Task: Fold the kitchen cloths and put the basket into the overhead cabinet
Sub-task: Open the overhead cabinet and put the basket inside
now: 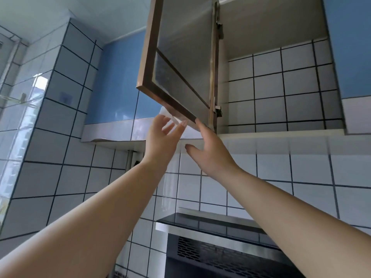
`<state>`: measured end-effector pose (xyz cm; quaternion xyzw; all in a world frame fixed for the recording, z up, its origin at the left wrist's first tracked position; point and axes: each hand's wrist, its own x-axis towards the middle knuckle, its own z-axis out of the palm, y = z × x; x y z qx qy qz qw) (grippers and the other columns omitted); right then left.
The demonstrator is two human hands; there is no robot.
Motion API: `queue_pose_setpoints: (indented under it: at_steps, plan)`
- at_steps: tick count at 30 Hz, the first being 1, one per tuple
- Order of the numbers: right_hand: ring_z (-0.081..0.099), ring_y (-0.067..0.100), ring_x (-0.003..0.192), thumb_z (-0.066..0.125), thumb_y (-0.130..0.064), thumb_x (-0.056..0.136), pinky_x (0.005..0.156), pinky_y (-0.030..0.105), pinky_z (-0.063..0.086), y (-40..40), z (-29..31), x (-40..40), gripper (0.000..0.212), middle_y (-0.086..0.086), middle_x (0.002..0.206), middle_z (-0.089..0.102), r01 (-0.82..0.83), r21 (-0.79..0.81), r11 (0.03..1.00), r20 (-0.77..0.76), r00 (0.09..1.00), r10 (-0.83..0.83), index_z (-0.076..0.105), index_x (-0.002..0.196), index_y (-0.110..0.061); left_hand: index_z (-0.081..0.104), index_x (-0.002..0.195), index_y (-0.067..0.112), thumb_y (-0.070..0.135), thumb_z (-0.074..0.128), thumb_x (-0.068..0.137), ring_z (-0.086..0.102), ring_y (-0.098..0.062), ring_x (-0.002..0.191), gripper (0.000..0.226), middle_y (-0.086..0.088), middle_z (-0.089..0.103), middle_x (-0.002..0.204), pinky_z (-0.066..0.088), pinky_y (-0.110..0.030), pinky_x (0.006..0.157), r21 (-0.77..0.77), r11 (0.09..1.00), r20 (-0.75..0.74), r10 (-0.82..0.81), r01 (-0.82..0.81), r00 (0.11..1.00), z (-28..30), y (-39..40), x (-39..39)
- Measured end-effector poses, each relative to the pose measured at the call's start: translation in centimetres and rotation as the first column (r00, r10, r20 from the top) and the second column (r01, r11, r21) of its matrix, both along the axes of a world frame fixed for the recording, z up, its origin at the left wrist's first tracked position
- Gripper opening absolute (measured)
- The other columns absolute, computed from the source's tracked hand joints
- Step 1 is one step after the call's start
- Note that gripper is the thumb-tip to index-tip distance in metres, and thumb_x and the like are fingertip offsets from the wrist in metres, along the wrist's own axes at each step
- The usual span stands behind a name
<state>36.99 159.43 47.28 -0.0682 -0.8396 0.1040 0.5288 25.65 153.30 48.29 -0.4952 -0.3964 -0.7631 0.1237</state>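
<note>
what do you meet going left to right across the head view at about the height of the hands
Tiled corner column → blue wall cabinet → left hand → right hand → open overhead cabinet with its tiled back wall. The open cabinet door hangs above both hands.

The cabinet door [180, 63] I look up at has a brown frame around grey panels. At ten o'clock its neighbour cabinet [118, 83] is glossy blue. White wall tiles [267, 177] carry a dark grout grid; at six o'clock the hood [216, 243] is black and silver.
</note>
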Motion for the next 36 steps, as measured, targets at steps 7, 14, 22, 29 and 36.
queue_pose_setpoints:
  at_steps: [7, 14, 22, 29, 36]
  plan:
    - [0.021, 0.012, 0.142, 0.052, -0.031, 0.094, 0.109, 0.026, 0.02, 0.0, -3.4, 5.0, 0.065, -0.009, 0.155, 0.022, 0.022, -0.107, 0.994, 0.092, 0.996, -0.012, 0.017, 0.149, -0.03, 0.023, 0.148, 0.025, 0.031, 0.068, 0.083, 0.045, -0.01, 0.128, 0.079, 0.004, 0.043, 0.144, 0.038, -0.026, 0.095, -0.078, 0.997, 0.08, 0.014, -0.008, 0.997, -5.2, -1.6, 2.7]
    - [0.019, 0.009, 0.142, 0.052, -0.032, 0.094, 0.099, 0.019, 0.017, -0.2, -10.1, 10.5, 0.065, -0.012, 0.155, 0.021, 0.033, -0.263, 0.964, 0.208, 0.978, 0.023, 0.017, 0.149, -0.032, 0.03, 0.145, 0.024, 0.029, 0.069, 0.083, 0.047, -0.007, 0.125, 0.073, 0.005, 0.046, 0.141, 0.039, -0.022, 0.093, -0.243, 0.969, 0.134, -0.02, 0.053, 0.991, -13.7, -2.7, 7.0]
    - [0.024, 0.006, 0.14, 0.056, -0.032, 0.092, 0.102, 0.017, 0.018, -0.8, -20.7, 18.0, 0.065, -0.012, 0.153, 0.027, 0.013, -0.433, 0.901, 0.327, 0.934, 0.144, 0.023, 0.148, -0.032, 0.039, 0.141, 0.023, 0.026, 0.068, 0.084, 0.051, -0.006, 0.122, 0.064, 0.006, 0.051, 0.137, 0.04, -0.024, 0.102, -0.437, 0.896, 0.228, 0.02, 0.084, 0.973, -24.3, -4.9, 15.4]
    - [0.025, 0.01, 0.141, 0.056, -0.03, 0.092, 0.107, 0.024, 0.021, -1.7, -27.5, 24.8, 0.065, -0.01, 0.154, 0.027, -0.014, -0.541, 0.841, 0.414, 0.866, 0.281, 0.023, 0.148, -0.031, 0.043, 0.138, 0.022, 0.025, 0.069, 0.082, 0.052, -0.007, 0.122, 0.062, 0.005, 0.053, 0.135, 0.042, -0.023, 0.1, -0.522, 0.85, 0.353, 0.137, 0.073, 0.925, -31.3, -8.3, 23.3]
    - [0.037, 0.01, 0.13, 0.056, -0.032, 0.091, 0.106, 0.029, 0.028, -5.3, -32.8, 28.3, 0.063, -0.01, 0.142, 0.04, -0.038, -0.606, 0.795, 0.484, 0.775, 0.407, 0.027, 0.146, -0.03, 0.045, 0.136, 0.022, 0.028, 0.068, 0.082, 0.053, -0.007, 0.119, 0.059, 0.004, 0.053, 0.135, 0.041, -0.02, 0.098, -0.601, 0.799, 0.426, 0.31, 0.009, 0.85, -37.2, -13.8, 29.6]
